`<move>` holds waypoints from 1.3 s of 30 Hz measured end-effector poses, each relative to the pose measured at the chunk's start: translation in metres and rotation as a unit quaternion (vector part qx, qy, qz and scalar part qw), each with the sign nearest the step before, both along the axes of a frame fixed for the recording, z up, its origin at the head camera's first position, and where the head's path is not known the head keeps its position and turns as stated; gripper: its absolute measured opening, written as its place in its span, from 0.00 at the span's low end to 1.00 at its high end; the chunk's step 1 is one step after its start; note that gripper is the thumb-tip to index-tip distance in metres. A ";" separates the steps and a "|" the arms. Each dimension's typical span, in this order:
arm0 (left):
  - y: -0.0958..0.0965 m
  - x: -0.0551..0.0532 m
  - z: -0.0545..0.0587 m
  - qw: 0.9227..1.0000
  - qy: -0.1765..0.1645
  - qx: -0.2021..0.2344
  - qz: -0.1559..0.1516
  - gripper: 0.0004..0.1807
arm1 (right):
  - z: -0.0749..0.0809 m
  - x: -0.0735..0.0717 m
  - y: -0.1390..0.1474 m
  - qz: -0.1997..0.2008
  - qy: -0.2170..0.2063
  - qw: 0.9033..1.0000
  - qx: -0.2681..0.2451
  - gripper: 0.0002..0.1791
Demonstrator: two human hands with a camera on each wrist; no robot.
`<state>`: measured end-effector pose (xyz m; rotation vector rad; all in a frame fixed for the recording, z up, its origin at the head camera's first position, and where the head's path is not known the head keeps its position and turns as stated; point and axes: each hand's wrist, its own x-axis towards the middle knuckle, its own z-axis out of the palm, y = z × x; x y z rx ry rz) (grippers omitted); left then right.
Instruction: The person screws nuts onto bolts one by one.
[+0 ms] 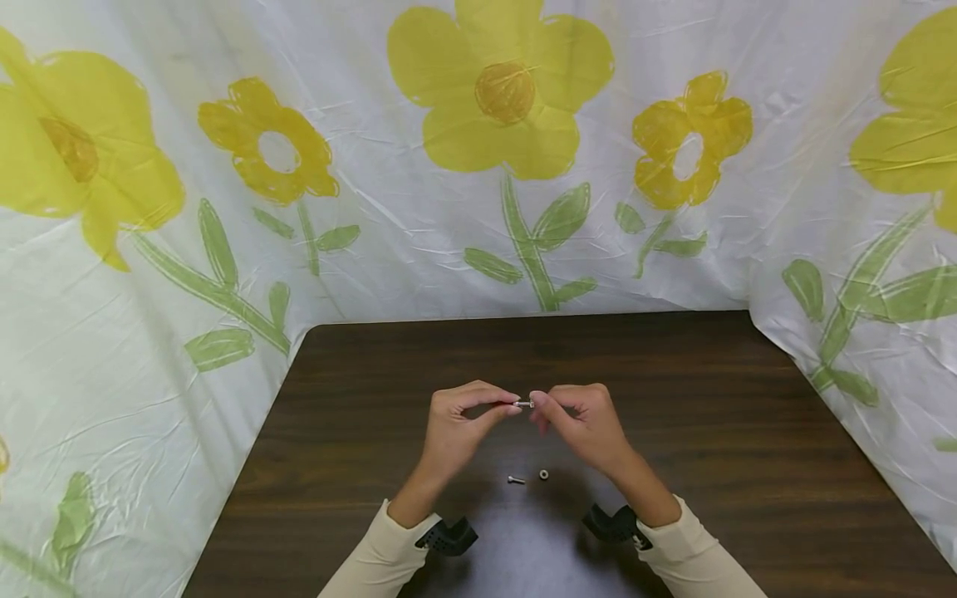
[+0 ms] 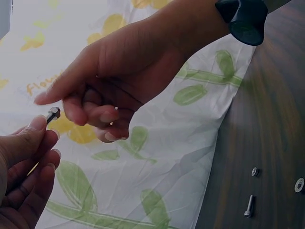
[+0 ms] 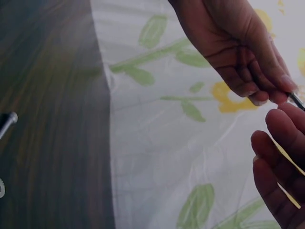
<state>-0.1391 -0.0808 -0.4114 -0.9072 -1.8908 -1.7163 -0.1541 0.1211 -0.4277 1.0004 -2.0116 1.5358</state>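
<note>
My left hand (image 1: pixel 459 419) pinches a small metal bolt (image 1: pixel 523 404) between thumb and fingertips, above the table. In the left wrist view, a nut (image 2: pixel 54 112) sits around the bolt's outer end. My right hand (image 1: pixel 586 419) is at that end, thumb tip close to the nut. Seen from the left wrist, the right thumb and fingers (image 2: pixel 72 114) are slightly spread around the nut, with a gap at the thumb. From the right wrist, the fingers (image 3: pixel 281 129) are loosely bent beside the bolt. Below the hands, another bolt (image 1: pixel 516 479) lies near a loose nut (image 1: pixel 543 474).
The dark wooden table (image 1: pixel 359 399) spans the space under both hands. A white curtain (image 1: pixel 359 274) with yellow flowers hangs along its far and side edges. Black wrist cameras (image 1: pixel 452 537) sit on both sleeves. A round metal piece (image 2: pixel 299 185) shows at the left wrist view's edge.
</note>
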 end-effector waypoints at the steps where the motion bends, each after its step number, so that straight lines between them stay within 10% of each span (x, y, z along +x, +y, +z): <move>1: 0.000 0.002 0.003 1.000 0.000 -0.001 0.003 0.08 | 0.000 0.000 0.000 -0.005 0.000 1.000 0.002 0.22; 7: 0.000 0.007 0.014 1.000 0.001 -0.001 0.013 0.07 | 0.018 0.009 0.000 0.005 0.002 1.000 -0.015 0.13; 10: -0.002 0.007 0.014 1.000 0.003 0.001 0.015 0.07 | 0.028 0.012 -0.002 0.024 0.032 0.999 -0.026 0.25; 18: -0.003 0.005 0.010 1.000 -0.003 0.003 0.008 0.07 | 0.003 -0.006 0.003 0.057 0.086 0.993 -0.049 0.25; 39: 0.001 0.006 0.009 1.000 0.001 0.013 -0.004 0.07 | 0.035 0.019 -0.006 0.016 0.011 1.000 -0.015 0.11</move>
